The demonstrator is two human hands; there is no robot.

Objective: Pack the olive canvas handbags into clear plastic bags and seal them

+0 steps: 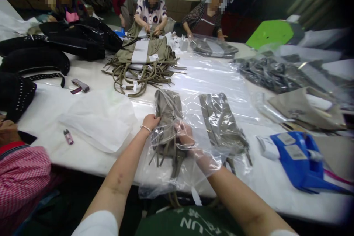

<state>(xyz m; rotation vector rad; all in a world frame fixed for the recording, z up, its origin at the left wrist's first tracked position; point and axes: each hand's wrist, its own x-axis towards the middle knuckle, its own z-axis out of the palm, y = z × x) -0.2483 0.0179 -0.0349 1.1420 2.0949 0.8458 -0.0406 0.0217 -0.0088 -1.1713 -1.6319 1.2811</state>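
An olive bag (pixel 167 103) with thin dangling straps lies at the table's front edge, partly inside a clear plastic bag (pixel 204 156). At its left side, my left hand (pixel 151 122) is closed on the edge, the fingertips partly hidden. My right hand (pixel 184 132) reaches inside the clear plastic, its fingers closed against the olive bag. Straps hang below both hands toward my dark green apron (pixel 177 225). Just to the right lies another olive bag (pixel 218 118) wrapped in clear plastic, close to my right forearm.
Olive bags (pixel 155 49) are stacked ahead, with black studded bags (pixel 80 38) to the left. A blue tape dispenser (pixel 300 162) and a beige bag (pixel 309 108) lie right. Small snips (pixel 68 137) rest near white sheeting (pixel 99 121). Co-workers sit opposite; a checked sleeve (pixel 24 177) is at left.
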